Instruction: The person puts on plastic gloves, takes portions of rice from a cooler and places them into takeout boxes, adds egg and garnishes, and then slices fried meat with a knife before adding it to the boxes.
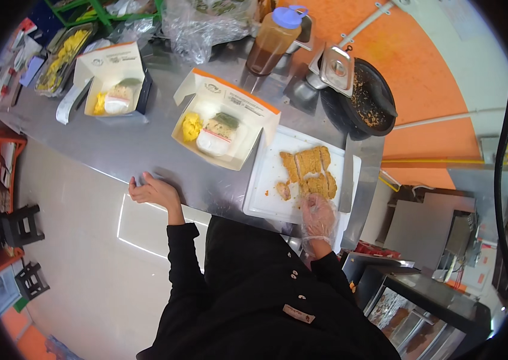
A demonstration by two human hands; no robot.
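Sliced breaded cutlet (310, 164) lies on a white cutting board (260, 198). My right hand (318, 217), in a clear plastic glove, touches the cutlet's near pieces; whether its fingers grip one is hard to tell. Right of the meat, a knife or cleaver (346, 175) rests along the board's edge. My bare left hand (152, 191) is over the table's near edge, fingers apart and slightly curled, holding nothing. Beside the board stands an open takeaway box (231, 155) with yellow food (191, 126) and a wrapped rice portion (218, 135). Another open box (112, 99), similarly filled, stands further left.
A sauce bottle (274, 42) with a blue lid stands behind the boxes. Metal containers with a lid (338, 67) and a black bowl of crumbs (368, 99) are at the back right. A tray of yellow food (62, 60) and a plastic bag (209, 31) lie further back.
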